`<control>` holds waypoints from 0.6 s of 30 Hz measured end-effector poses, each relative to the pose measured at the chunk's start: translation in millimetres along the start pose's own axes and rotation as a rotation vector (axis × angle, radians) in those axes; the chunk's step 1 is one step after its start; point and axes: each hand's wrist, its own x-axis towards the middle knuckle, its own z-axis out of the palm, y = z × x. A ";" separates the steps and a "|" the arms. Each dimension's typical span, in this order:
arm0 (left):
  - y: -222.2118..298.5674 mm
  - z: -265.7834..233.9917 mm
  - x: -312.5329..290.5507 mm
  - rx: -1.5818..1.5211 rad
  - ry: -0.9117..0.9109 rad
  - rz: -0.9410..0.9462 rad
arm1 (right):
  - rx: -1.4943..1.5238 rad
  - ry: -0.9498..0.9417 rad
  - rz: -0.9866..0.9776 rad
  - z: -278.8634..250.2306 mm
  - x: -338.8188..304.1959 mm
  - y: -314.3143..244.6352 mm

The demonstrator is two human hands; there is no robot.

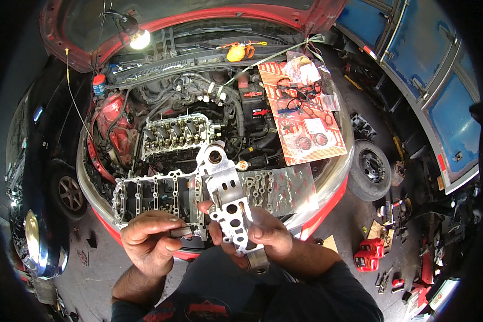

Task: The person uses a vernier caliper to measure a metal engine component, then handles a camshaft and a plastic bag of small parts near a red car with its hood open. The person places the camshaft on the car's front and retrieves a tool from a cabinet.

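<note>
Silver metal casting (232, 206) sits in your curled right hand (268, 234), held before the engine (174, 134). Your left hand (151, 240), nearly closed, pinches a small flat piece (181, 232) between thumb and fingers.

1) Hands, my own: two; one left hand (151, 241), one right hand (269, 234);
2) Pieces I hold: two; one holed silver casting (224, 185), one small flat piece (181, 232);
3) Lit bulbs (140, 39) I see: one;
4) Tyred wheels: two; one dark car's wheel (70, 193), one loose wheel (370, 169);
5) Round pieces (321, 139) I count on one red-patterned sheet (294, 154): two;
6) Red-lidded jars (99, 85): one
</note>
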 end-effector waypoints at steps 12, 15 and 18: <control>6.7 6.8 3.5 0.000 0.021 -0.016 | -0.254 0.114 -0.013 3.5 1.5 -1.1; 6.3 8.1 4.9 0.034 0.005 -0.008 | -0.351 0.152 -0.003 5.4 0.7 0.1; 6.4 10.1 6.0 0.032 -0.005 -0.020 | -0.385 0.174 0.011 7.3 -0.3 2.6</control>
